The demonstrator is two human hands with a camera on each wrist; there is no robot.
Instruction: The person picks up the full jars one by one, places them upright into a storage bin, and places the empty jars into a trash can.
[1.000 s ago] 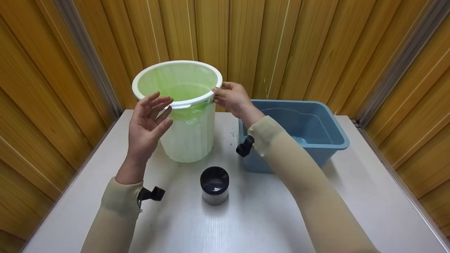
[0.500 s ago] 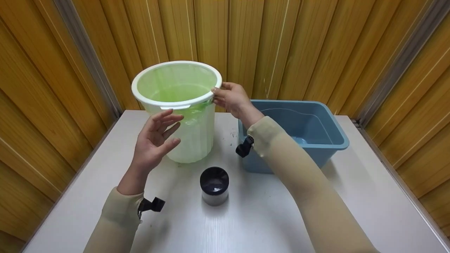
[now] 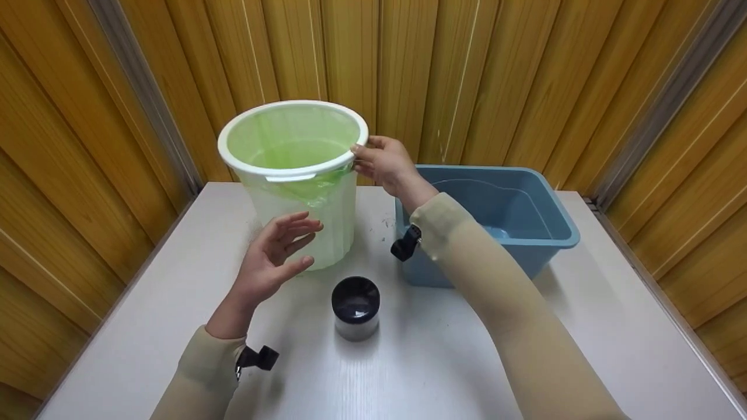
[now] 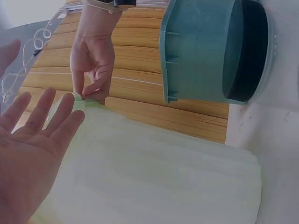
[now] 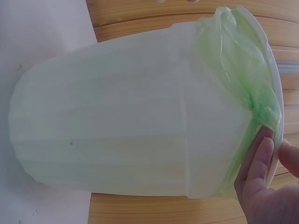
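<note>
white bin (image 3: 303, 192) stands on bench (image 3: 455, 361), green liner (image 3: 312, 189) folded over its rim. right hand (image 3: 385, 163) pinches rim and liner, apparently steadying it. left hand (image 3: 274, 259) open, just beside bin wall, holding nothing.

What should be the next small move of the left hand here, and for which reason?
Probably the left hand should come in and press flat on the side of the bin. It is open and near the wall, seemingly not touching it. Only the right hand holds the bin, pinching the rim and the green bag on one side, so a second support would likely steady it.
</note>
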